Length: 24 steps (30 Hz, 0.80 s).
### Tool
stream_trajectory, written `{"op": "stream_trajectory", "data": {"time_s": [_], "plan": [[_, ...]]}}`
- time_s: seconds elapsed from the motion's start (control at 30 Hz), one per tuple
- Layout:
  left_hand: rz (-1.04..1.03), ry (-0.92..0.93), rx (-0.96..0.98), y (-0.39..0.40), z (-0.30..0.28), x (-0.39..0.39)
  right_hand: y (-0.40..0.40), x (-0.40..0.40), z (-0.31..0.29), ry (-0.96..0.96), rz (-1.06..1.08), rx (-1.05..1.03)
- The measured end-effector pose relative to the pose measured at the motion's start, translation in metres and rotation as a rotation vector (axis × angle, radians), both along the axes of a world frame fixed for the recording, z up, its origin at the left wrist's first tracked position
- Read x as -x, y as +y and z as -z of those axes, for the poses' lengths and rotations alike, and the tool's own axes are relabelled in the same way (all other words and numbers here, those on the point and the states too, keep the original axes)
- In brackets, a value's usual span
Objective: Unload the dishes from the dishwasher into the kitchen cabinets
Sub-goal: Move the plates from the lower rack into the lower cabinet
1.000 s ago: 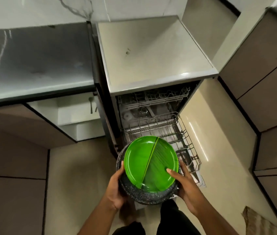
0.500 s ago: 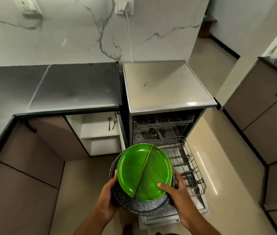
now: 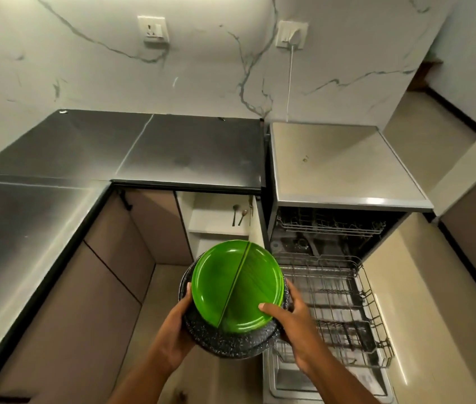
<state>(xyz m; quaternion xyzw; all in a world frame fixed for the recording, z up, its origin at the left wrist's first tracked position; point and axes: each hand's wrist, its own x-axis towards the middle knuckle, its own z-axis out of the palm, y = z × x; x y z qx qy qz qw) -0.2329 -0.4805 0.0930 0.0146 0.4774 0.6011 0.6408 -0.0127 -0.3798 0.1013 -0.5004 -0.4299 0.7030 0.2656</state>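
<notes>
left hand (image 3: 176, 322) gripping speckled pan (image 3: 225, 339) rim | right hand (image 3: 292, 316) gripping pan, thumb pressed on green plate (image 3: 236, 287) | stack held beside open dishwasher (image 3: 330, 258), left of pulled-out rack (image 3: 344, 310)

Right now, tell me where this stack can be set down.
Bare: the dark countertop along the marble wall, and the dishwasher top beside it. The open cabinet shelf holds only spoons. Both hands are full.
</notes>
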Motion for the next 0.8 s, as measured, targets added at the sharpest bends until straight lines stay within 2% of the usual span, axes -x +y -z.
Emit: {"op": "stream_trajectory", "data": {"time_s": [0.13,0.33,0.57,0.8], "plan": [[0.057,0.065,-0.01,-0.009,0.007,0.049,-0.008,0.049,0.004,-0.024,-0.003,-0.002],[0.138,0.275,-0.06,-0.01,0.016,0.172,-0.028,0.154,0.024,-0.002,0.089,0.049],[0.236,0.302,0.032,-0.011,0.028,0.243,-0.031,0.205,0.024,-0.119,0.077,-0.002],[0.391,0.371,0.093,0.019,0.047,0.264,-0.011,0.213,0.03,-0.203,0.091,0.031]]}}
